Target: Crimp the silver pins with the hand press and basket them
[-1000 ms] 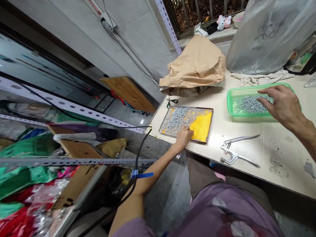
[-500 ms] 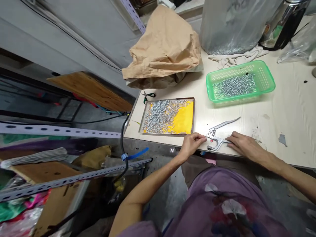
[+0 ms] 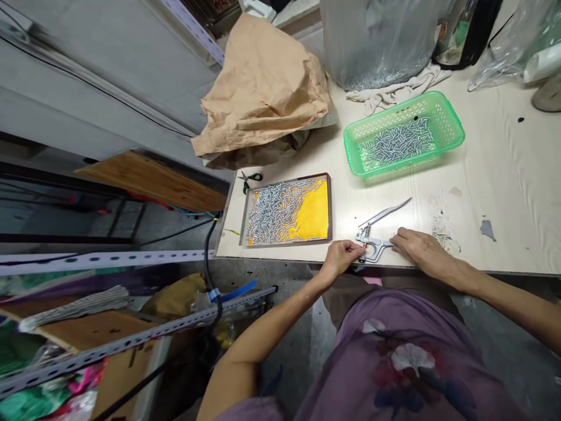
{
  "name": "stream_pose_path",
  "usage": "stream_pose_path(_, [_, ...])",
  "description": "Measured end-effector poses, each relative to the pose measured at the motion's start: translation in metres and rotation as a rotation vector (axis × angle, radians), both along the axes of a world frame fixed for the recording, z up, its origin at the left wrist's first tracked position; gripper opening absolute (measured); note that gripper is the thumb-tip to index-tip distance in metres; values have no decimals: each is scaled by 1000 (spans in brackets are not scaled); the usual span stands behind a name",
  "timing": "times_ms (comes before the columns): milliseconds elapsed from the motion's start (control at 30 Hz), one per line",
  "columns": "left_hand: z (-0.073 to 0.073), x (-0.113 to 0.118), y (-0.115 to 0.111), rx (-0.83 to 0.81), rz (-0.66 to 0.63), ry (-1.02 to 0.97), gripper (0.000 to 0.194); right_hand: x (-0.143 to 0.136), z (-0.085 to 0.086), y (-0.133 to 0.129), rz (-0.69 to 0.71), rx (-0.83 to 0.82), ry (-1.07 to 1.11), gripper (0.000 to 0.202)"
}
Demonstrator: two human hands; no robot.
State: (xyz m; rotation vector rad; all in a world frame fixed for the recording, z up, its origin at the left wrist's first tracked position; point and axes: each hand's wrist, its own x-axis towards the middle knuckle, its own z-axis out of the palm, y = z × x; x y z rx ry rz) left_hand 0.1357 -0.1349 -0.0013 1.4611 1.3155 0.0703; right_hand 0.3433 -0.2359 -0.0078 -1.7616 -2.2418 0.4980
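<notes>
Silver hand pliers with a spring and a red part lie at the table's front edge, their handles spread apart. My right hand is closed on the end of the lower handle. My left hand is pinched at the jaws; whatever its fingertips hold is too small to make out. Left of it sits a shallow tray with a yellow bottom and many small metal pins. A green basket farther back holds more metal pieces.
Green-handled scissors lie behind the tray. A brown paper bag, a large clear plastic bag, a white cloth and a kettle stand or lie at the back. Metal shelving is at the left.
My left hand's fingertips have moved from beside the pliers onto their jaws. The camera view has shifted, so the table things appear farther left.
</notes>
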Motion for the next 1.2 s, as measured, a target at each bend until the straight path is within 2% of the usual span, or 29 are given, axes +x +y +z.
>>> stream_pose_path(233, [6,2,1,-134,-96,127,24,-1,-7,-1,13,54,-16,24])
stream_pose_path(400, [6,5,-1,-245,-33,104,19,-3,-3,-2,16,16,-49,22])
stream_pose_path(500, [6,5,-2,-268,-3,100,17,7,-1,2,34,14,-46,18])
stream_pose_path(533, [6,5,-3,-270,4,100,18,12,-1,4,27,38,-51,26])
stream_pose_path(667, [3,4,-5,-256,41,82,21,38,-9,18,-11,126,-115,91])
stream_pose_path(767, [2,4,-7,-249,72,65,20,49,-16,26,32,103,-147,106])
stream_pose_path(933, [4,5,-9,-252,98,64,15,45,-13,28,29,99,-188,96])
stream_pose_path(1200, [2,4,-8,-225,75,75,28,39,-1,17,33,106,-201,55])
